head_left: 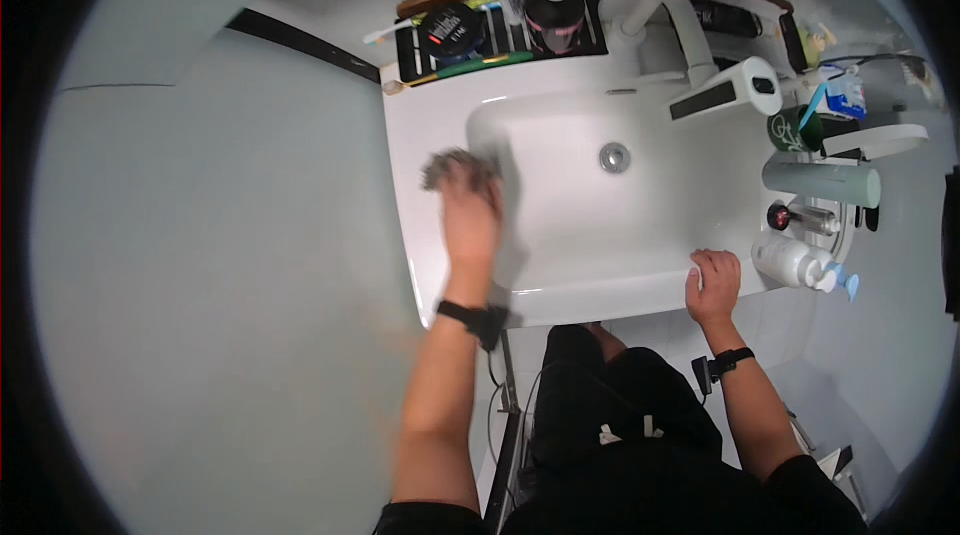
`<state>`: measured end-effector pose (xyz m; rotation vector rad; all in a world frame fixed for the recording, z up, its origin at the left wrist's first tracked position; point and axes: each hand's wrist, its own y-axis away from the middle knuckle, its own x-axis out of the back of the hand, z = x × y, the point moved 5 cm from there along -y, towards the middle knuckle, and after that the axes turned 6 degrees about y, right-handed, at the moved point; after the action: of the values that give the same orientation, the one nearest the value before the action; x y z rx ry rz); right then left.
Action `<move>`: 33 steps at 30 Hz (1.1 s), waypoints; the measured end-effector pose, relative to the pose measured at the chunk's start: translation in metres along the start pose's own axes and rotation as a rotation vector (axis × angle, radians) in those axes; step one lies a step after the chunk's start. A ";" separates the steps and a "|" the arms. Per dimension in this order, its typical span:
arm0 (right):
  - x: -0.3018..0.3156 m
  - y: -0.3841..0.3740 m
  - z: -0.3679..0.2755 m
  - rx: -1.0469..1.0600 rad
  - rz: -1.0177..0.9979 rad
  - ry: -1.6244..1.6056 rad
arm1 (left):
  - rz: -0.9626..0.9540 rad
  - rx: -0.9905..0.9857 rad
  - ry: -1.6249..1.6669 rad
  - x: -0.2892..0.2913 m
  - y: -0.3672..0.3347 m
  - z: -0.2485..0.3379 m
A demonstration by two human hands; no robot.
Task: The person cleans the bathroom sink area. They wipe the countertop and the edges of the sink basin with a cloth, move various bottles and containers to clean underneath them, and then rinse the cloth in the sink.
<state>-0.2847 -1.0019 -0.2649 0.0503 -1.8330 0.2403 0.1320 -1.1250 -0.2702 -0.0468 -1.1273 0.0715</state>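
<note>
My left hand [468,220] presses a crumpled grey cloth [447,167] against the left ledge of the white washbasin [560,225]. The fingers are closed over the cloth and partly blurred, and its underside is hidden. Resting on the front rim, near the right corner, my right hand [714,285] holds nothing, its fingers laid over the edge. Both wrists carry black straps with small dark devices. The basin's round metal drain [614,158] lies to the right of the cloth.
A dark rack [590,35] at the back holds a round black tin [451,32], a dark bottle with a white cap [554,15] and toothbrushes. The white faucet [725,90] overhangs the basin's back right. Along the right stand a green cup [790,132], a pale green tube [822,182] and white pump bottles [792,260].
</note>
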 end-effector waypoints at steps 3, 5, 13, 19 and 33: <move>-0.002 -0.005 -0.003 -0.004 -0.028 -0.023 | -0.149 0.077 0.092 -0.042 0.079 0.013; 0.003 -0.003 -0.003 -0.002 -0.017 -0.015 | -0.066 0.074 0.112 -0.042 0.082 0.032; -0.020 -0.016 0.017 -0.444 -0.208 -0.406 | -0.129 0.368 1.055 0.000 0.027 0.110; 0.003 -0.124 -0.083 -0.958 -0.237 -1.773 | -0.255 0.207 1.135 -0.006 0.018 0.134; 0.007 -0.224 -0.047 -0.543 -0.056 -1.216 | -0.432 0.144 -0.190 -0.051 0.063 0.072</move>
<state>-0.2060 -1.2112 -0.2154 -0.1707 -3.0339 -0.4478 0.0430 -1.0660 -0.2896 0.3378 -1.2970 -0.2328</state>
